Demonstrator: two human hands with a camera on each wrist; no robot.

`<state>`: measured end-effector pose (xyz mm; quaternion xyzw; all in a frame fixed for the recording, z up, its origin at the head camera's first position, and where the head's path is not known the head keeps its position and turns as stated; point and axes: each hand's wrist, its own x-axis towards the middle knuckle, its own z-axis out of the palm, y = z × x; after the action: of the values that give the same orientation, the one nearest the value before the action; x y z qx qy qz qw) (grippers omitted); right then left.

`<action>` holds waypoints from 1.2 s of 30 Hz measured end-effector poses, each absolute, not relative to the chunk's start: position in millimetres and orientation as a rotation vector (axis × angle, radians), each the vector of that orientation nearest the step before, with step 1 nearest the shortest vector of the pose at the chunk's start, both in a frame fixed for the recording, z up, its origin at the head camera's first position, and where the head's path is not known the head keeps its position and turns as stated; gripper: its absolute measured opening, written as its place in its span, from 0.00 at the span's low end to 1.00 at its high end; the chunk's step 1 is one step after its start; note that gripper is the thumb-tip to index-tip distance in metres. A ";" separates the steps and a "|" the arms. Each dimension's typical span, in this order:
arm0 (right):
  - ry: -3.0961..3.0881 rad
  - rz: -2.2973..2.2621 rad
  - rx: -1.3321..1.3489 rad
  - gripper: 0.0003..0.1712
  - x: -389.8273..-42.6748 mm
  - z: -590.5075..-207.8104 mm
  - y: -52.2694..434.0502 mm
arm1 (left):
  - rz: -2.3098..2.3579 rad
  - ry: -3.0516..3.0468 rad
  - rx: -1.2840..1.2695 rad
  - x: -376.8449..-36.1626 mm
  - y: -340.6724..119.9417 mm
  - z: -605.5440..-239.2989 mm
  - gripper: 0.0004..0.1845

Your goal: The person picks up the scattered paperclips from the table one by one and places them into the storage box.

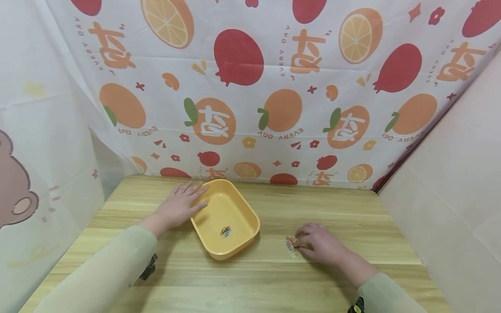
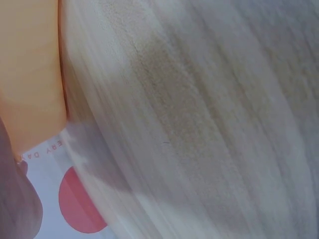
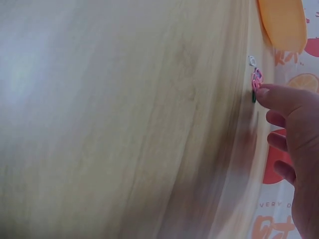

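A yellow plastic tray (image 1: pixel 238 204) sits left of centre on the wooden table, with several paper clips (image 1: pixel 225 232) lying together on its floor. My left hand (image 1: pixel 182 202) rests over the tray's left rim, its fingers spread and fairly straight. In the left wrist view, part of that hand (image 2: pixel 22 204) shows beside the tray's outer wall (image 2: pixel 32 69). To the right of the tray, my right hand (image 1: pixel 318 243) reaches down to a small group of coloured paper clips (image 1: pixel 290 244). Thumb and fingertips of the right hand (image 3: pixel 299 119) pinch at a green paper clip (image 3: pixel 254 96) there.
The wooden tabletop (image 1: pixel 188 287) has a fruit-printed cloth (image 1: pixel 250 143) hanging behind it. Pale side panels (image 1: pixel 450 182) stand at left and right. A white paper clip (image 3: pixel 251 60) lies slightly apart from the coloured ones.
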<state>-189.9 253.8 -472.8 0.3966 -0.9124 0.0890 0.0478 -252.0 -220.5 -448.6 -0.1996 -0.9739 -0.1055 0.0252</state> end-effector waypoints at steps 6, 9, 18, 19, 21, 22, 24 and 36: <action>-2.777 0.242 1.204 0.09 -192.9 -477.3 255.6 | -0.330 -3.012 -0.613 -252.1 -220.6 -449.5 0.39; -2.772 0.226 1.209 0.08 -193.9 -477.8 255.8 | -0.321 -3.012 -0.609 -251.9 -220.3 -449.5 0.38; -2.713 0.153 1.265 0.05 -193.8 -475.9 254.3 | -0.331 -3.019 -0.599 -250.4 -220.0 -448.8 0.39; -2.701 0.145 1.271 0.05 -194.0 -476.5 254.6 | -0.333 -3.019 -0.600 -250.2 -220.1 -448.9 0.39; -2.681 0.136 1.282 0.04 -193.9 -477.0 255.4 | -0.331 -3.018 -0.602 -249.9 -219.7 -449.2 0.39; -2.673 0.130 1.284 0.04 -194.2 -477.2 255.5 | -0.328 -3.017 -0.605 -250.1 -219.9 -449.6 0.39; -2.655 0.124 1.287 0.04 -194.6 -477.4 256.1 | -0.333 -3.019 -0.609 -250.4 -219.9 -449.8 0.40; -2.572 0.159 1.304 0.04 -197.6 -472.9 257.5 | -0.348 -3.017 -0.614 -250.8 -221.3 -448.1 0.40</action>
<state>-197.6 257.5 -472.9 0.4480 -0.8834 0.0547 0.1263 -250.8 -221.3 -448.1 -0.1980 -0.9735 -0.1123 0.0216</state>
